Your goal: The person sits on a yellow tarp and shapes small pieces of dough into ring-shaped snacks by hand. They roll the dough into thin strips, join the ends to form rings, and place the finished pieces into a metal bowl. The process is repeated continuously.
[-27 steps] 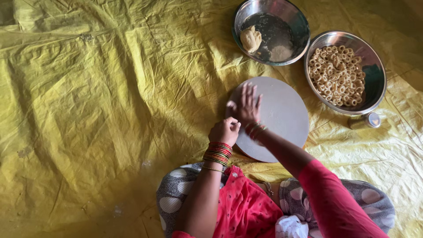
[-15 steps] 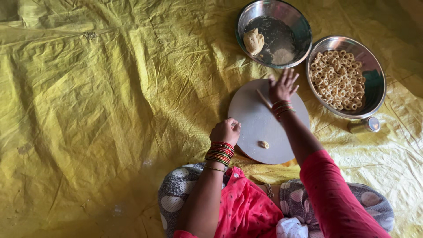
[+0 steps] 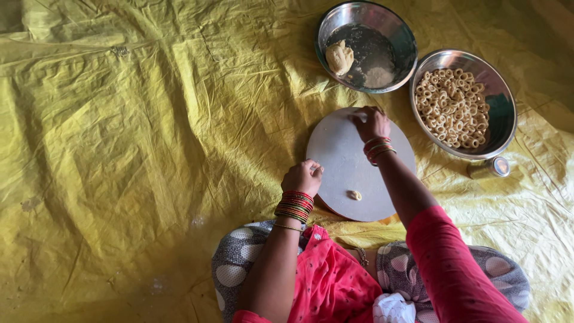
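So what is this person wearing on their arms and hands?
The left hand has a thick stack of red and gold bangles at the wrist. The right hand wears fewer bangles, red, gold and green. A pink-red sleeve covers the right upper arm; both forearms are bare.

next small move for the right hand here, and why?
Probably press and roll at the far edge of the round grey board. The right hand rests there, fingers curled down as if over dough, though none shows under it. One small pale dough piece lies near the front. The left hand rests closed at the board's left rim. The steel bowl of dough rings sits to the right.
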